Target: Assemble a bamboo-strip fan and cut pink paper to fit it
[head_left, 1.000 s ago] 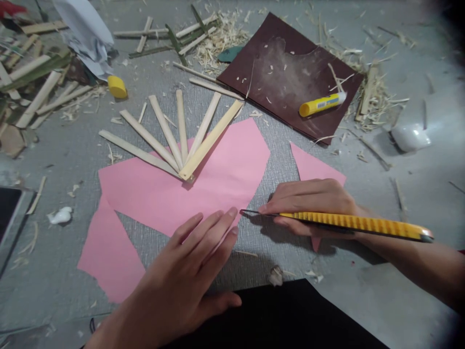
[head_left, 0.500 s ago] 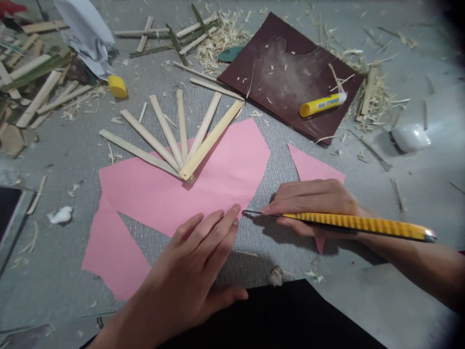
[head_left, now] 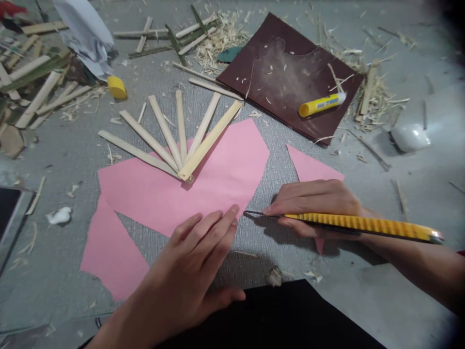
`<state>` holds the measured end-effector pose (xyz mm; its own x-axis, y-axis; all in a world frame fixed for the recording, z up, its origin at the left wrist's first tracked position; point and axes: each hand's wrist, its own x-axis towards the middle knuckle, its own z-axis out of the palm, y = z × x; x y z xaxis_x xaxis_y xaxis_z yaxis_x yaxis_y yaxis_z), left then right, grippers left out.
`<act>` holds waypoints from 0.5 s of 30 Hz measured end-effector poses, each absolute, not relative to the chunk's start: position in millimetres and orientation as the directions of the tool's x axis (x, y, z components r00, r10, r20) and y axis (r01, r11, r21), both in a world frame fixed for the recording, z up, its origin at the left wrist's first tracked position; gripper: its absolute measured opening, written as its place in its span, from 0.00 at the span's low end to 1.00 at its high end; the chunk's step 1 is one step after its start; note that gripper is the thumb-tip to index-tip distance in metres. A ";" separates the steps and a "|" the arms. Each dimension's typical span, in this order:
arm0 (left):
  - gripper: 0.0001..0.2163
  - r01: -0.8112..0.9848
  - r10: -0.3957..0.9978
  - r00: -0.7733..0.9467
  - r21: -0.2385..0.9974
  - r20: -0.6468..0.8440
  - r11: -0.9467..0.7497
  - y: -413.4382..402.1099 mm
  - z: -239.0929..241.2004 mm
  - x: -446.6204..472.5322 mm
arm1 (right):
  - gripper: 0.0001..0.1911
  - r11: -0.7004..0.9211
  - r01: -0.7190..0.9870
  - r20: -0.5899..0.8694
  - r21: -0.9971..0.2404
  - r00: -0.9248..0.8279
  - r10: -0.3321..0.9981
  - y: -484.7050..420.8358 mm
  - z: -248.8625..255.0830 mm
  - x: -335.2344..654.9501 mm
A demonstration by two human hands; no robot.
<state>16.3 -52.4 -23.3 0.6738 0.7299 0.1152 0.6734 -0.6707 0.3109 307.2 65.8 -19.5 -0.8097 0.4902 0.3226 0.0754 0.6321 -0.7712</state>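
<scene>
A cut sheet of pink paper (head_left: 225,169) lies on the grey surface. My left hand (head_left: 203,257) rests flat on its lower edge, fingers stretched out. In my right hand (head_left: 316,206) is a yellow utility knife (head_left: 356,224), its blade pointing left with the tip close to the paper's lower right edge. Whether the tip touches the paper I cannot tell. Several flat bamboo strips (head_left: 167,133) fan out over the upper part of the paper, joined at one end. One pink offcut (head_left: 112,252) lies at lower left; another pink offcut (head_left: 312,165) is partly hidden beneath my right hand.
A dark brown board (head_left: 283,72) at the back carries a yellow glue stick (head_left: 321,104). Its yellow cap (head_left: 116,87) stands at the left near crumpled white paper (head_left: 87,36). Bamboo scraps (head_left: 39,87) and shavings (head_left: 227,36) are strewn around. A dark-screened device (head_left: 10,213) sits at the left edge.
My right hand and the knife have shifted very slightly right. The paper, bamboo strips and my left hand look the same apart from a slight shift of the view.
</scene>
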 end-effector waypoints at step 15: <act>0.24 0.685 0.744 0.631 0.294 0.218 -0.667 -68.6 -18.8 7.5 | 0.24 0.678 0.256 0.290 -0.689 -0.760 0.582 61.8 -12.5 297.2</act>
